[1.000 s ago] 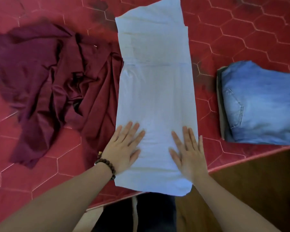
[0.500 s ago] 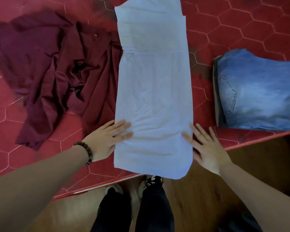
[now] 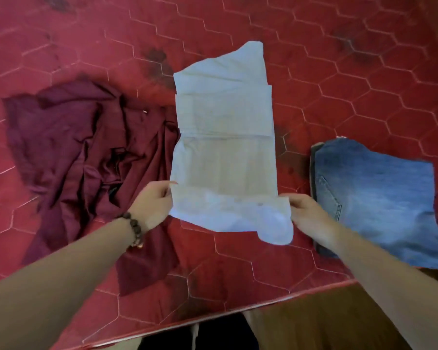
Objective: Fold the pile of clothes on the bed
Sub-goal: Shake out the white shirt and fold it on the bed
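Red hexagon-stitched bedding [image 3: 238, 269] carries a pale blue garment [image 3: 225, 152], already narrowed to a long strip, between a crumpled maroon garment [image 3: 74, 152] and folded jeans [image 3: 379, 198]. Its near hem is pinched at the corners by the left hand [image 3: 154, 203] and right hand [image 3: 306, 213]. Both corners should be carried level toward the far end, so the edges meet squarely.

text: none readable | labels/brands/numbers/signs: none legible on any surface in view | note: head view soft and blurred, small print cannot be told
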